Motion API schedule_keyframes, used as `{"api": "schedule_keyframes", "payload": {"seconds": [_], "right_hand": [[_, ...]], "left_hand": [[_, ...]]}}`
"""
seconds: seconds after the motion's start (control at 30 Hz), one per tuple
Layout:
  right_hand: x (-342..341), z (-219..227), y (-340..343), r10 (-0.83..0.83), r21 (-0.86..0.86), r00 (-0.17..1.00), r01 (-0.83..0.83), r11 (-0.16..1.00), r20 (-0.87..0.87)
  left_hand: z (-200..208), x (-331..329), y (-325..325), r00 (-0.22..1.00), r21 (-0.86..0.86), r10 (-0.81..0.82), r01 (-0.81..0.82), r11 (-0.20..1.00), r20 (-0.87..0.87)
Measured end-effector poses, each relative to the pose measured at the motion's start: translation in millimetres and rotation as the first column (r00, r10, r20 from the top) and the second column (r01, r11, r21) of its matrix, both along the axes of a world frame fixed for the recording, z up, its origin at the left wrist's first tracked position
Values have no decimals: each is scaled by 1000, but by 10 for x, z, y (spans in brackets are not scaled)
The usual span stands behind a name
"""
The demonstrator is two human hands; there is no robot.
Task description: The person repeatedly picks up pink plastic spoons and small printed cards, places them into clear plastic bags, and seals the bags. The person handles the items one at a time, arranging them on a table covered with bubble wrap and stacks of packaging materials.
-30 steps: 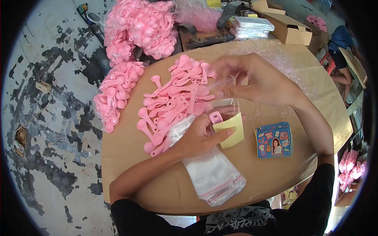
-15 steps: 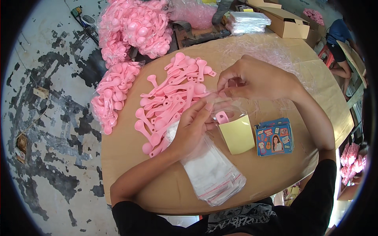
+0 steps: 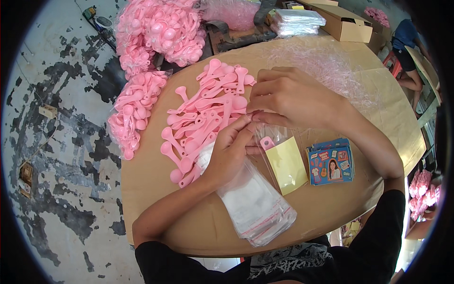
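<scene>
I see left hand [image 3: 231, 154] angled from near left, right hand [image 3: 295, 97] arched from right; both pinch far end of clear bag [image 3: 282, 133], centre; pink handle [image 3: 263, 141], yellow card [image 3: 287, 168] inside.

The scoop pile [image 3: 208, 113] is smooth pink plastic, softly sheened. Lower right of it, a glossy clear-film bag [image 3: 283, 135] covers a matt yellow paper slip [image 3: 287, 165] — and farther right of the pile, the card stack [image 3: 331, 163] looks like smooth printed card. Under the pile, the brown tabletop [image 3: 189, 217] looks papery and matt — left of the pile, the floor [image 3: 61, 161] is rough and patchy.
</scene>
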State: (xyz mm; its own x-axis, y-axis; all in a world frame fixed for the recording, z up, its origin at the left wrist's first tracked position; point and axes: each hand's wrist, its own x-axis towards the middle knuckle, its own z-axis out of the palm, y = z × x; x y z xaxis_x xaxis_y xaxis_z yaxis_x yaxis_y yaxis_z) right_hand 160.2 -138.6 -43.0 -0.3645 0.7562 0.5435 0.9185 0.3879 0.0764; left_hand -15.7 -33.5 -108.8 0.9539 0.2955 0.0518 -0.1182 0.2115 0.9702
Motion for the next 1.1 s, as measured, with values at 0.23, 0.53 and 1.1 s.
{"api": "schedule_keyframes", "payload": {"seconds": [0.23, 0.53, 1.1], "right_hand": [[20, -56, 8, -10, -43, 998, 13, 999, 65], [237, 287, -99, 4, 1, 634, -5, 1000, -773], [558, 328, -451, -399, -346, 492, 199, 917, -774]], "left_hand": [[-17, 19, -56, 992, 202, 79, -58, 978, -101], [-19, -1, -32, 1000, -30, 20, -20, 999, 11], [-64, -44, 11, 999, -78, 20, -23, 997, -33]]}}
